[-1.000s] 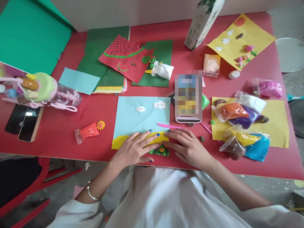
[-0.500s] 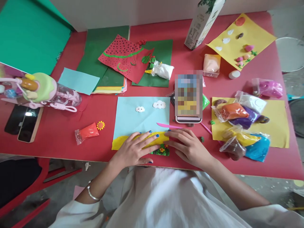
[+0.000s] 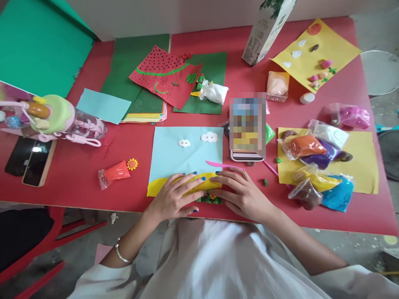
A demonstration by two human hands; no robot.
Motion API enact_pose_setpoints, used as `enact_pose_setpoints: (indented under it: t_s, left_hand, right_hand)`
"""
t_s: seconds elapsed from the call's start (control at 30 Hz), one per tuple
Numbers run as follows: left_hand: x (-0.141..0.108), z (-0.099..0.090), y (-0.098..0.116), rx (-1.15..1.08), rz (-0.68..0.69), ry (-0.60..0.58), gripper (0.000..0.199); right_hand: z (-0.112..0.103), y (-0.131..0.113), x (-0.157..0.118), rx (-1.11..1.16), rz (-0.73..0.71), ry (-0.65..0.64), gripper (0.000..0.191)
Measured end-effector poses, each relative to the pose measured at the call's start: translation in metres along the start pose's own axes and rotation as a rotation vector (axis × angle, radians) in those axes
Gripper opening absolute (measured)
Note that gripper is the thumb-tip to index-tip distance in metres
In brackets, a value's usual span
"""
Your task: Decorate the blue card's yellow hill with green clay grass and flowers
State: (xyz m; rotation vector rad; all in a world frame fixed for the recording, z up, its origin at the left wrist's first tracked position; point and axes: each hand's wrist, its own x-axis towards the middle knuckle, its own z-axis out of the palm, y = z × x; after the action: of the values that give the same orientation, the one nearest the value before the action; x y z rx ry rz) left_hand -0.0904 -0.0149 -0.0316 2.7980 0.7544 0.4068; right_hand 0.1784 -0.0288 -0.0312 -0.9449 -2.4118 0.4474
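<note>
Light blue paper [image 3: 181, 158] lies in front of me, with two white clay clouds [image 3: 209, 137] near its top. Across its lower part runs a band of yellow clay [image 3: 157, 187]. Below the band, at the lower right, is a green clay patch with small flowers [image 3: 213, 200], partly hidden by my fingers. My left hand [image 3: 174, 197] rests flat on the yellow band, fingers outstretched. From the right, my right hand [image 3: 245, 193] reaches over the band's right end with its fingers extended. A pink clay knife [image 3: 222, 165] lies just above the right fingertips, partly on the paper.
A phone [image 3: 247, 156] with a blurred screen stands beside the paper. Bagged clay [image 3: 307, 146] is heaped on yellow paper at right. A red clay packet [image 3: 114, 175] and clay sun [image 3: 132, 164] lie left. Farther left are a bottle [image 3: 89, 124] and another phone [image 3: 37, 164].
My right hand has slid left, so its fingers cover more of the yellow band and flower patch. My left hand has shifted very slightly left.
</note>
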Motion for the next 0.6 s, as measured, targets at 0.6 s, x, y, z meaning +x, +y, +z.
enact_pose_setpoints:
  t_s: [0.6]
  left_hand:
    - [0.0017,0.0052,0.0044,0.063,-0.018,0.009,0.049]
  right_hand:
    - [0.0032,0.0039,-0.0052,-0.086,-0.001,0.011,0.031]
